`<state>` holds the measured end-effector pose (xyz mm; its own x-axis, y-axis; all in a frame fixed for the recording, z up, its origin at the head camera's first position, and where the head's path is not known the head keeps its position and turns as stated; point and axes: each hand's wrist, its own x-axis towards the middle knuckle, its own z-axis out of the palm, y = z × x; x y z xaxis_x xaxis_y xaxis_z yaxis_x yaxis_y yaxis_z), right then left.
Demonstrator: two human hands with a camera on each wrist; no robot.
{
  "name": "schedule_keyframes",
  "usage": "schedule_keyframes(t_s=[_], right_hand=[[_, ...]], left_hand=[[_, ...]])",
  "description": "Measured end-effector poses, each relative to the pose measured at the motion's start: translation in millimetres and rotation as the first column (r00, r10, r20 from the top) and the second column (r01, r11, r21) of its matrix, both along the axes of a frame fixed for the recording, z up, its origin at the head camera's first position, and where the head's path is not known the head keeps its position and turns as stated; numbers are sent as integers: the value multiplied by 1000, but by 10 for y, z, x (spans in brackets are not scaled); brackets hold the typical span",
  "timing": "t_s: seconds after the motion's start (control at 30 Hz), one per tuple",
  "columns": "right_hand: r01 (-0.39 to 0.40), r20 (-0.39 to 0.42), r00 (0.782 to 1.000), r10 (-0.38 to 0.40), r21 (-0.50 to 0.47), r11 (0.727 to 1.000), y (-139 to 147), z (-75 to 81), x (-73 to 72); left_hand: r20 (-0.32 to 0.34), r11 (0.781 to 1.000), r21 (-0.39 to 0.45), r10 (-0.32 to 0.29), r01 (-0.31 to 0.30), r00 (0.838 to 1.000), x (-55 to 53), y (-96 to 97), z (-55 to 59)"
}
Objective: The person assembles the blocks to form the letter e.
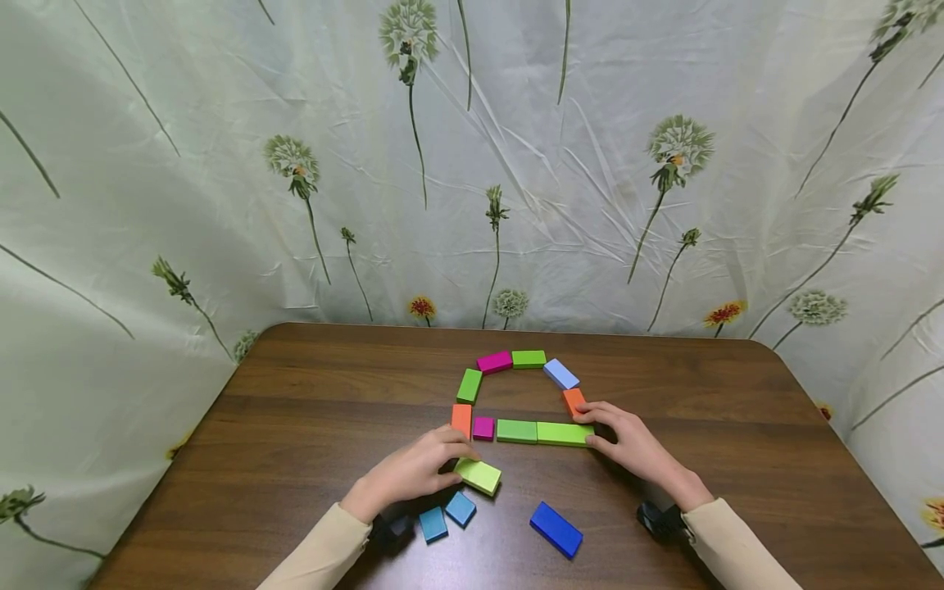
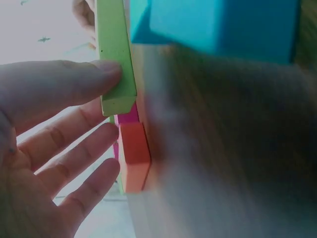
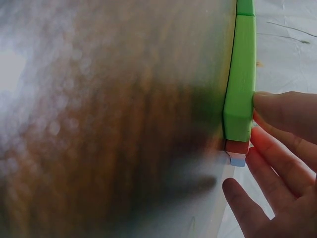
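My left hand pinches a lime-green block between thumb and fingers in the head view. In the left wrist view the thumb lies across that block, and other fingers reach toward an orange block. My right hand rests at the right end of a long light-green block, its fingers touching or very near an orange block. The right wrist view has the thumb against the long block; whether the fingertips press the orange one is hard to tell.
Several blocks form a loop: a magenta one, green ones and a pale-blue one at the back, a small magenta one in front. Two teal blocks and a dark-blue block lie nearer on the wooden table.
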<state>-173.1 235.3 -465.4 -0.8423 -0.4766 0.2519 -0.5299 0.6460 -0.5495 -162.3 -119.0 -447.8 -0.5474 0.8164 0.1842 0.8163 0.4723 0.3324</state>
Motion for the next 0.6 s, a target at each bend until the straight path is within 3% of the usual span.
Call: schedule_keyframes(t_s=[0.13,0.33,0.6], right_hand=[[3,-1,1000,-3,2,1000,-2,-2,0],[5,2,1000,-5,3,1000,-7,4,3],[7,2,1000,-7,10,1000,-11,13,4]], left_hand=[[-32,1000,15,8,-8,999,-37,-49,-18],[-28,999,-26,22,-23,999,-73,-92,-40],[-56,999,-49,4,-6,998,-85,-92,-62]])
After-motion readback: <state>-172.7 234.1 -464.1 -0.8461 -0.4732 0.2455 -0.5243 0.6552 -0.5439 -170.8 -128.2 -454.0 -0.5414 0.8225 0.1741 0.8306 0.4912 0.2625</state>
